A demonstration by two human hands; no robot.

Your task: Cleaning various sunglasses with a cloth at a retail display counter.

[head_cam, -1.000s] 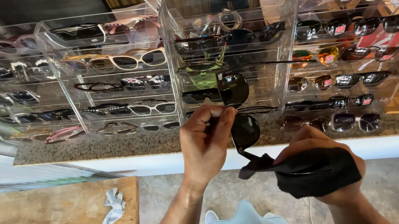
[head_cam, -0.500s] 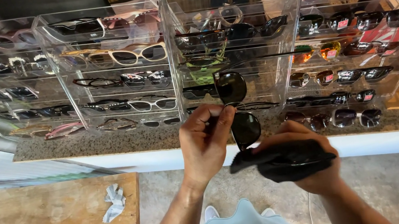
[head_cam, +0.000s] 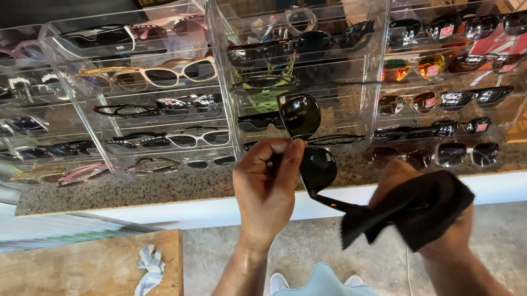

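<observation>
My left hand (head_cam: pixel 269 189) pinches a pair of black sunglasses (head_cam: pixel 308 141) at the bridge, holding them upright so one dark lens is above the other. My right hand (head_cam: pixel 429 213) is wrapped in a black cloth (head_cam: pixel 407 208) and grips the lower temple arm of the sunglasses through it. Both hands are held in front of a stone-topped counter (head_cam: pixel 143 188), level with the lowest shelf of the middle clear display case (head_cam: pixel 305 57).
Several clear acrylic cases (head_cam: pixel 141 90) full of sunglasses line the counter, more at the right (head_cam: pixel 473 44). A wooden board (head_cam: pixel 59 279) with a crumpled white cloth (head_cam: pixel 149 268) lies on the concrete floor at left. My shoes (head_cam: pixel 278 283) show below.
The sunglasses have turned a little upright and shifted right in my left hand. My right hand with the cloth slid down off the lower lens toward the temple arm.
</observation>
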